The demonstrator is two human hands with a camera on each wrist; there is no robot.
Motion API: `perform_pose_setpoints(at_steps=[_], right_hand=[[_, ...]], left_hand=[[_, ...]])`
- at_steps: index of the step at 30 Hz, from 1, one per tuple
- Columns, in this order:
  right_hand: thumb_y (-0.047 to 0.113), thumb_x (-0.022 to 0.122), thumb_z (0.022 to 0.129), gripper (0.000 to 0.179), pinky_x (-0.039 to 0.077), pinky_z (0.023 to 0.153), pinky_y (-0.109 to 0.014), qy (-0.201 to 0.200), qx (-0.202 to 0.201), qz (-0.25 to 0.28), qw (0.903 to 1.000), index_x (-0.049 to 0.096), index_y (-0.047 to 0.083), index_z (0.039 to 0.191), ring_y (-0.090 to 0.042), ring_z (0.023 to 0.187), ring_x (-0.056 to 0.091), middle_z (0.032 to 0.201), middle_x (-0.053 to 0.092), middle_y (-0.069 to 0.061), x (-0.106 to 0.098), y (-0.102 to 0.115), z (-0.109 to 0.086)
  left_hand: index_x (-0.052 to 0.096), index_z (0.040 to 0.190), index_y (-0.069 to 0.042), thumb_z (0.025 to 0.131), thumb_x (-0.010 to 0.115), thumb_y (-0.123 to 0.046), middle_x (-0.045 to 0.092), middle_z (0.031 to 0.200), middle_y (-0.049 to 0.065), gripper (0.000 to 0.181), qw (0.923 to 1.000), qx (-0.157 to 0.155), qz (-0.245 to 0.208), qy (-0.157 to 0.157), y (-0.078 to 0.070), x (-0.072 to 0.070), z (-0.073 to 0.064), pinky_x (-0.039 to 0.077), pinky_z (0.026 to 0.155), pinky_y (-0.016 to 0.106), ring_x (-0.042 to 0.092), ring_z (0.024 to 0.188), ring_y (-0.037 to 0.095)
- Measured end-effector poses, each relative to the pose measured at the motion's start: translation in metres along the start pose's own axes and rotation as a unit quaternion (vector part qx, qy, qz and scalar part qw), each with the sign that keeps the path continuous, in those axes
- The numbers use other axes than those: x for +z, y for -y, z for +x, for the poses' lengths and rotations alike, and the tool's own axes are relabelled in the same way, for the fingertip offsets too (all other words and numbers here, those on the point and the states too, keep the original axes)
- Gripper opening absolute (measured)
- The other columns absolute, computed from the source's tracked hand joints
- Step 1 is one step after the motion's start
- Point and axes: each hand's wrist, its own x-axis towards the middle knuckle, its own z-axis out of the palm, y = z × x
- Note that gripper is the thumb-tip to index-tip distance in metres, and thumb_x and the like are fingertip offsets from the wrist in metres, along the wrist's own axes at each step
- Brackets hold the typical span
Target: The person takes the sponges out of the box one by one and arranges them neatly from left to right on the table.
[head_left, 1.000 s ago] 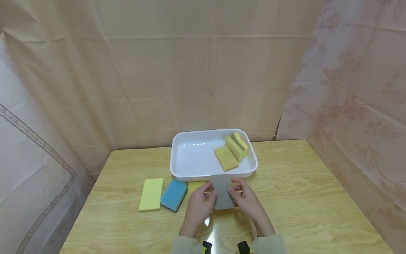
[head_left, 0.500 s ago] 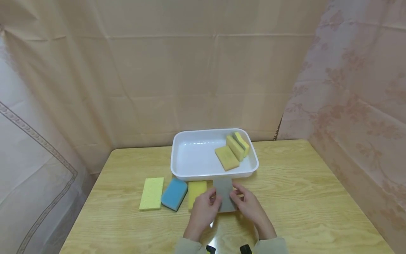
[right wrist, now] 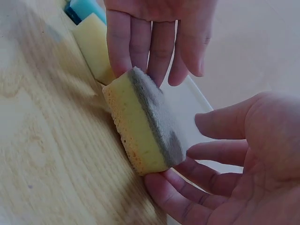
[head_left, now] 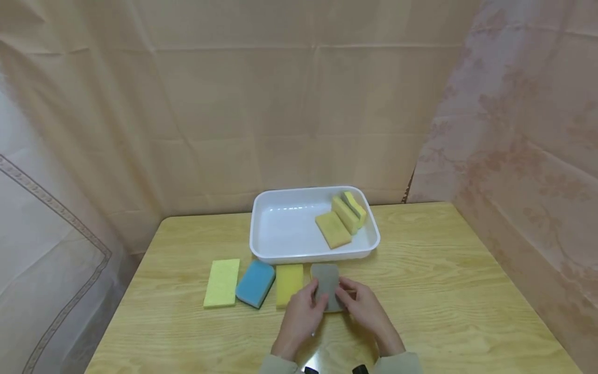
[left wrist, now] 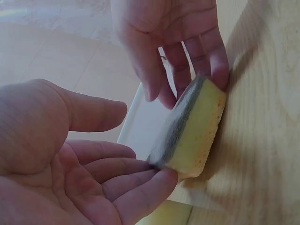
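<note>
Between my two hands is a sponge (head_left: 326, 278) with a grey scouring layer on top; the left wrist view shows a yellow middle and a pale orange porous underside on this sponge (left wrist: 199, 131). My left hand (head_left: 299, 318) touches its left side with extended fingers, the thumb lifted off it. On the opposite side, my right hand (head_left: 368, 310) touches it the same way, its thumb also apart in the right wrist view. Whether the underside lies fully on the table cannot be told. A yellow sponge (head_left: 289, 285) lies just left of it.
Behind the hands stands a white tray (head_left: 280, 258) holding three yellowish sponges (head_left: 334, 230) at its right side. Further left on the wooden table (head_left: 177, 322) lie a blue sponge (head_left: 255, 283) with a dark underside and a flat pale-yellow sponge (head_left: 221, 283).
The grey-topped sponge has come down toward the table in front of the tray, with both hands following it. The yellow sponge beside it has come into fuller view.
</note>
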Motion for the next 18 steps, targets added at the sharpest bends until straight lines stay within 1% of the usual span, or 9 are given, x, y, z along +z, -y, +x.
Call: perform_pose_setpoints(at_steps=[5,10,12,18], right_hand=[[0.005,0.063,0.099,0.041,0.058,0.085,-0.039,0.000,-0.012,-0.007,0.9999,0.055,-0.009,0.138,-0.030,0.106,0.067,0.121,0.068,-0.019,0.0032,0.0019,-0.0001],[0.002,0.062,0.099,0.040,0.057,0.089,-0.042,0.000,-0.025,-0.017,0.9995,0.056,-0.010,0.136,-0.032,0.108,0.067,0.124,0.067,-0.021,0.0032,0.0029,-0.0001],[0.002,0.062,0.099,0.039,0.056,0.092,-0.043,0.000,-0.026,-0.021,0.9994,0.056,-0.010,0.136,-0.032,0.109,0.067,0.125,0.067,-0.021,0.0034,0.0022,0.0011],[0.001,0.063,0.098,0.040,0.056,0.093,-0.044,0.010,-0.021,-0.023,0.9995,0.056,-0.009,0.136,-0.033,0.111,0.066,0.126,0.067,-0.021,0.0032,0.0004,0.0051]], left_hand=[[0.045,0.143,0.014,0.098,0.063,-0.006,0.051,0.142,0.030,0.053,0.9996,0.015,0.025,-0.001,0.0057,0.0006,-0.0009,0.044,0.106,0.051,0.052,0.131,0.040],[0.045,0.143,0.015,0.091,0.066,0.004,0.051,0.142,0.031,0.056,0.9988,0.008,0.047,0.002,0.0085,0.0014,0.0014,0.044,0.105,0.052,0.053,0.130,0.040],[0.044,0.143,0.015,0.091,0.066,0.004,0.051,0.142,0.031,0.057,0.9988,0.006,0.049,0.003,0.0083,0.0010,0.0018,0.044,0.106,0.052,0.052,0.130,0.041],[0.044,0.143,0.015,0.092,0.068,0.002,0.049,0.143,0.031,0.057,0.9987,0.000,0.050,0.012,0.0082,0.0008,0.0038,0.042,0.107,0.052,0.049,0.133,0.042]])
